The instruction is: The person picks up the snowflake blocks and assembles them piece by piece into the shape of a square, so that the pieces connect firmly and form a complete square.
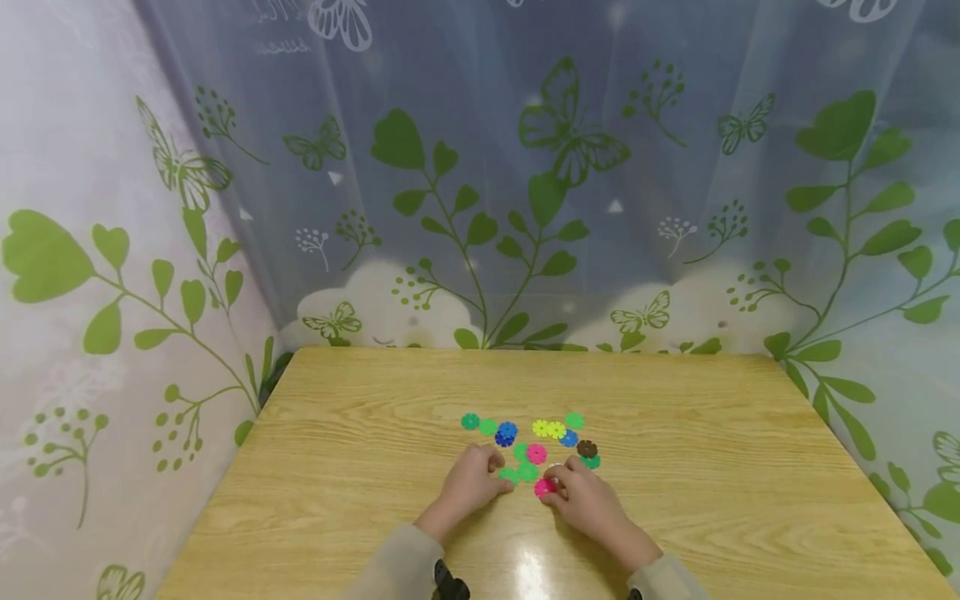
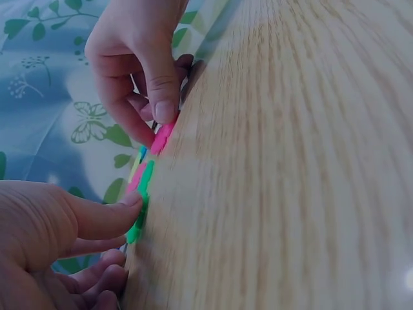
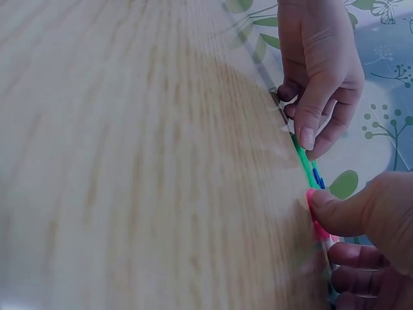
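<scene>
Small flower-shaped plastic interlocking discs lie on a wooden table between the two hands. My left hand [image 1: 471, 481] has its thumb and forefinger at the edges of a green disc [image 1: 508, 475], the thumb touching it in the left wrist view [image 2: 139, 213]. To the right, my right hand [image 1: 587, 497] pinches a pink disc [image 1: 543, 488], with its thumb on the near side. Both discs are low at the tabletop. Another green disc [image 1: 528, 472] lies between the hands, and a second pink disc [image 1: 536, 453] rests just beyond. The right fingers partly cover a whitish disc.
Farther back on the wooden table [image 1: 337, 467] lie blue discs [image 1: 507, 430], yellow discs [image 1: 542, 427], a brown disc [image 1: 587, 448] and several green ones, some overlapping. A patterned curtain [image 1: 450, 250] hangs behind the table's far edge and along both sides.
</scene>
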Tool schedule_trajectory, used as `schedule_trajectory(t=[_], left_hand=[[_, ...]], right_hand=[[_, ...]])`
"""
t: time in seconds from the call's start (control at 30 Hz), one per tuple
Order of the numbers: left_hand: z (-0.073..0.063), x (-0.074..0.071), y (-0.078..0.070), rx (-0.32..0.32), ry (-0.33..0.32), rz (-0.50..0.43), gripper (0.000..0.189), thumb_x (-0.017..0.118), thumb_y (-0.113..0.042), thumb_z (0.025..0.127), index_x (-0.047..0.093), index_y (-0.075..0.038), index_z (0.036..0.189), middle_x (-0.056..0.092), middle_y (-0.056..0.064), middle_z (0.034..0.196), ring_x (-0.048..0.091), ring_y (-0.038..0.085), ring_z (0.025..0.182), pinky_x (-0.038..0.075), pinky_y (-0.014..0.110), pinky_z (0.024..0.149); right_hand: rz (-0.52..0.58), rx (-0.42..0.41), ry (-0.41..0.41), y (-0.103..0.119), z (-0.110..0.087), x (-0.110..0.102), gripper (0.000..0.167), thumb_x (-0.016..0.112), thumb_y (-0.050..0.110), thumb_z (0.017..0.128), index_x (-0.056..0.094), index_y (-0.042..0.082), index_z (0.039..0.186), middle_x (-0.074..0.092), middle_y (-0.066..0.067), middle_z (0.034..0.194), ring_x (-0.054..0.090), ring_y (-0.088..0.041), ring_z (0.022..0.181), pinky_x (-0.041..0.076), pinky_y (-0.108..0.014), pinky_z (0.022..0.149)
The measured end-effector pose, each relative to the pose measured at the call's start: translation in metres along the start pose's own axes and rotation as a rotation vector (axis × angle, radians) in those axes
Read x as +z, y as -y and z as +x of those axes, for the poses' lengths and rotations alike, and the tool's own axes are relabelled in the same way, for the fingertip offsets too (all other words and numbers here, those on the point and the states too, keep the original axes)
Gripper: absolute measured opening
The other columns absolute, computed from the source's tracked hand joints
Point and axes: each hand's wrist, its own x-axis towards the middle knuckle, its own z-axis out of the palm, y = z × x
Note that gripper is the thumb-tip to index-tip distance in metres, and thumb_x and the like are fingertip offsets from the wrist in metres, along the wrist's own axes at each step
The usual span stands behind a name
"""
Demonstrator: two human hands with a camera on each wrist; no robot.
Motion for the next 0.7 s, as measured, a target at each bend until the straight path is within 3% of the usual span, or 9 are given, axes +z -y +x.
schedule_trajectory(t=[0.43, 0.7], left_hand=[[0.0011, 0.0024, -0.0033, -0.013, -0.010, 0.031, 0.025, 0.080, -0.019, 0.072, 0.064, -0.007, 0.087, 0.052, 0.002, 0.085, 0.053, 0.017, 0.077, 0.050, 0.030, 0.065], [0.0061, -0.0007, -0.0089, -0.055, 0.072, 0.075, 0.026, 0.079, -0.016, 0.071, 0.065, -0.002, 0.088, 0.054, 0.005, 0.089, 0.054, 0.020, 0.081, 0.052, 0.033, 0.071]], right_hand=[[0.038, 0.007, 0.001, 0.0024, 0.0026, -0.0001, 0.021, 0.075, 0.022, 0.078, 0.060, 0.014, 0.090, 0.045, 0.005, 0.081, 0.051, -0.009, 0.069, 0.044, -0.020, 0.051], [0.056, -0.006, -0.020, 0.0022, 0.0017, 0.0012, 0.022, 0.076, 0.020, 0.077, 0.058, 0.015, 0.089, 0.048, 0.005, 0.081, 0.053, -0.009, 0.070, 0.047, -0.020, 0.053]])
